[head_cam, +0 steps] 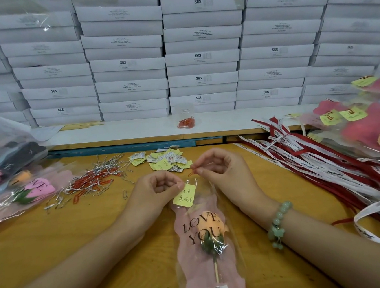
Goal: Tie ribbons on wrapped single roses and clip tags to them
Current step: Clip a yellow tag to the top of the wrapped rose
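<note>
A wall of stacked white boxes closes the rear of the work area; in front of it lies the wooden table. On the right side of the table a loose heap of red and white ribbons lies beside tagged wrapped roses. On the left, a bag of untagged wrapped roses lies near a mixed pile of clips and silver ties. The wrapped rose in work lies flat at table centre between the forearms, with the stem toward the person and the open sleeve top pointing away. No ribbon shows on it in this view. The left hand is curled, with thumb and forefinger pinching the yellow tag against the upper edge of the sleeve. The right hand is also curled and pinches a red paper clip between thumb and forefinger. The clip is just above and to the right of the tag and does not yet engage it. Spare tags lie just beyond the hands. Judged step: tag clipping, at the point of clip alignment. The next move calls for the clip's open end to be slid over the tag and the sleeve edge together. Meanwhile the left-hand pinch holds both layers flush, so that the tag does not skew or slip.
</note>
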`<state>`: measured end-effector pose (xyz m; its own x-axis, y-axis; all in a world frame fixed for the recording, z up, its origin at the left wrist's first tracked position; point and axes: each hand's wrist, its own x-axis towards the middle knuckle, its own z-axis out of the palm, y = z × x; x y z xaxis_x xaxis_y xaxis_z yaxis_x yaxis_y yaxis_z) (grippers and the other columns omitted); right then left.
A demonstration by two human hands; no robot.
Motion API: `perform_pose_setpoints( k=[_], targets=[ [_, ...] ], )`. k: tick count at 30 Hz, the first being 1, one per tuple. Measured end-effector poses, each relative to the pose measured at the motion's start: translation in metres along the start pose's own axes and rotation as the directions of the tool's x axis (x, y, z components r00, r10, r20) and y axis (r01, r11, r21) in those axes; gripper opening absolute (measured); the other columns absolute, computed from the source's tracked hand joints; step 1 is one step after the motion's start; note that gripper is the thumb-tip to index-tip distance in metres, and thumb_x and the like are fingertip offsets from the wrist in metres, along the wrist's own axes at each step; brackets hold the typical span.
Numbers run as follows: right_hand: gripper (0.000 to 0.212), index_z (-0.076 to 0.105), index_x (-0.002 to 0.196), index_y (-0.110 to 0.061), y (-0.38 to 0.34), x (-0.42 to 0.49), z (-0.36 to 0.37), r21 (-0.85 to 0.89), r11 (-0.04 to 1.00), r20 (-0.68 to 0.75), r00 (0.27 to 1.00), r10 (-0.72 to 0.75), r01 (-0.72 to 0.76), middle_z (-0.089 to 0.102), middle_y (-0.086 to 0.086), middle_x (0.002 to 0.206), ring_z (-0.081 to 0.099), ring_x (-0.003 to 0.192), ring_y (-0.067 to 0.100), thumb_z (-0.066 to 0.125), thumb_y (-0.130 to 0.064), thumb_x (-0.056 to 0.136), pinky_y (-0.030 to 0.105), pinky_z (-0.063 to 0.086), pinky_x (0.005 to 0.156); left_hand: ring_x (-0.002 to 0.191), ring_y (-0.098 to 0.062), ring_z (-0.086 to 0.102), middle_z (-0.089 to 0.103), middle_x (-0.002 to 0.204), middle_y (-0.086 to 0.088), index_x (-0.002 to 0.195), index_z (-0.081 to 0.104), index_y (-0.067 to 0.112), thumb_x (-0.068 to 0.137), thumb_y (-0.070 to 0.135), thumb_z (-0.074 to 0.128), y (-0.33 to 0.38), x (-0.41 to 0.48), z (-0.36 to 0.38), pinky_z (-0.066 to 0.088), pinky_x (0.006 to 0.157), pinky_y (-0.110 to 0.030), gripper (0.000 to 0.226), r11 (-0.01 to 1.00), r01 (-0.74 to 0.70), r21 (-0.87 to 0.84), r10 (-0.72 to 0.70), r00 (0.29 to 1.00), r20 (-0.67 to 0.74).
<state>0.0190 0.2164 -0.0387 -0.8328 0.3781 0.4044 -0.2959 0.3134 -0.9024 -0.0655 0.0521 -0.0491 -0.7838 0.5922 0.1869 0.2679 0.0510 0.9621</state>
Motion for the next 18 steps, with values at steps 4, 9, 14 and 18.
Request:
perform_pose_setpoints(
  k=[4,9,14,18],
  targets=[
    [0.014,0.068,0.089,-0.01,-0.0002,0.0001,0.0002,0.007,1.0,0.005,1.0,0.0,0.0,0.075,0.004,0.093,0.072,0.087,0.014,0.07,0.003,0.083,0.023,0.057,0.078,0.074,-0.015,0.068,0.072,0.08,-0.006,0.082,0.073,0.015,0.084,0.014,0.073,0.0006,-0.0002,-0.0001,0.054,0.067,-0.024,0.002,1.0,0.012,-0.002,-0.012,1.0,-0.004],
    [0.013,0.068,0.091,-0.01,0.0002,-0.0002,0.0001,0.006,1.0,0.022,1.0,-0.007,0.007,0.075,0.003,0.093,0.072,0.086,0.013,0.068,0.002,0.085,0.024,0.057,0.079,0.075,-0.015,0.069,0.073,0.083,-0.008,0.083,0.073,0.015,0.083,0.014,0.073,0.0012,-0.0006,0.0,0.053,0.066,-0.022,0.001,1.0,0.019,0.004,-0.019,1.0,-0.008],
    [0.012,0.069,0.093,-0.008,0.0006,-0.0006,0.0008,0.026,1.0,0.06,0.998,-0.019,0.017,0.074,0.001,0.089,0.073,0.083,0.014,0.067,0.002,0.086,0.021,0.056,0.077,0.074,-0.014,0.069,0.073,0.081,-0.005,0.082,0.074,0.016,0.084,0.014,0.073,0.0011,-0.0011,-0.0005,0.053,0.066,-0.022,0.003,1.0,0.022,-0.007,-0.022,1.0,-0.003],
    [0.013,0.072,0.092,-0.007,0.0009,-0.0005,0.0018,0.037,0.999,0.083,0.996,-0.024,0.021,0.075,0.001,0.086,0.073,0.081,0.013,0.068,0.003,0.085,0.021,0.055,0.075,0.075,-0.014,0.07,0.072,0.077,-0.002,0.088,0.074,0.017,0.083,0.012,0.073,0.0021,-0.001,-0.0004,0.054,0.067,-0.023,0.007,0.999,0.021,-0.026,-0.021,1.0,-0.005]
  ],
)
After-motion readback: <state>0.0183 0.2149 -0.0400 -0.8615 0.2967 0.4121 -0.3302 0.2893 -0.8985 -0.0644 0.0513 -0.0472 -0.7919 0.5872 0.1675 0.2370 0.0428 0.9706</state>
